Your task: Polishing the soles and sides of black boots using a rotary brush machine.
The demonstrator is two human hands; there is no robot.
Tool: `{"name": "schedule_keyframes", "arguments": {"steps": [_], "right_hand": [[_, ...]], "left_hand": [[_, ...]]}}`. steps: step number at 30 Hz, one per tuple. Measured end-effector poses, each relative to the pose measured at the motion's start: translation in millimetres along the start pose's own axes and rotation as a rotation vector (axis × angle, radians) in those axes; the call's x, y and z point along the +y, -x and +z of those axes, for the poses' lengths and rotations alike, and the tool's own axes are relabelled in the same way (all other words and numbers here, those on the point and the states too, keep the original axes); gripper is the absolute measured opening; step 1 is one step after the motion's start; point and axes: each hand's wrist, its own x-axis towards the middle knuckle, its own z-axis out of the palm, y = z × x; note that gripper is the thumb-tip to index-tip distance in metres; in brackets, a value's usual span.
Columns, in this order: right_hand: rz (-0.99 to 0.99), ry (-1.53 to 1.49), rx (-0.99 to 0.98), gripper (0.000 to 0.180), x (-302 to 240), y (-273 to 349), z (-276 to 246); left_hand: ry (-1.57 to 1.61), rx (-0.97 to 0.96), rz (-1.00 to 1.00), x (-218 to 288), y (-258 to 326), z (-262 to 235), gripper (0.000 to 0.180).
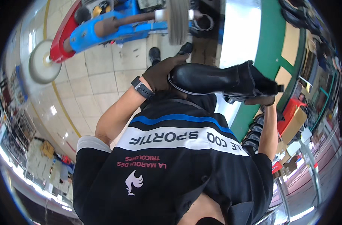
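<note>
At far left a pale round wheel (37, 67), smooth and matte, sits on the end of a red arm (64, 37), which joins the blue machine (92, 35) with its brown, tapering shaft (131, 19). The left hand (159, 75), in a dark cloth glove below a watch (142, 88), meets the boot's toe; one finger stretches past it, the others are mostly hidden, so how tightly they close cannot be told. Above stands the brush wheel (177, 22), a thick grey disc with a fibrous, layered rim, well apart from the boot. The boot (212, 78) lies level between both hands, toe left, crossing the near end of the counter's (270, 33) white left edge. Its black leather is smooth and glossy over a rounded toe, creased toward the shaft. It looks fully shaped, with its sole on; whether its surface needs more work cannot be judged. The right hand (263, 100), also gloved, has its fingers bent beneath the shaft, gripping it. Past the counter's right edge are a cardboard flap (294, 126) and a red box (289, 118).
</note>
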Motion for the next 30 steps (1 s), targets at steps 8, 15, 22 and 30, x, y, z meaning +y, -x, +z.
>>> {"name": "schedule_keyframes", "arguments": {"steps": [8,15,22,30], "right_hand": [[0.412,-0.071,0.007,0.074,66.2,-11.1,65.8],[0.226,0.021,0.168,0.070,57.6,-52.8,78.5],[0.296,-0.143,0.158,0.056,88.7,-66.0,69.5],[0.508,-0.363,0.120,0.041,95.8,-75.3,66.9]], "left_hand": [[0.071,0.499,0.071,-54.5,45.2,21.7,0.066],[0.028,0.887,0.058,-96.1,10.8,34.9,0.037],[0.670,1.055,-0.149,-114.4,-5.5,22.5,0.032],[0.227,0.978,-0.513,-104.0,-9.2,13.1,0.041]]}}
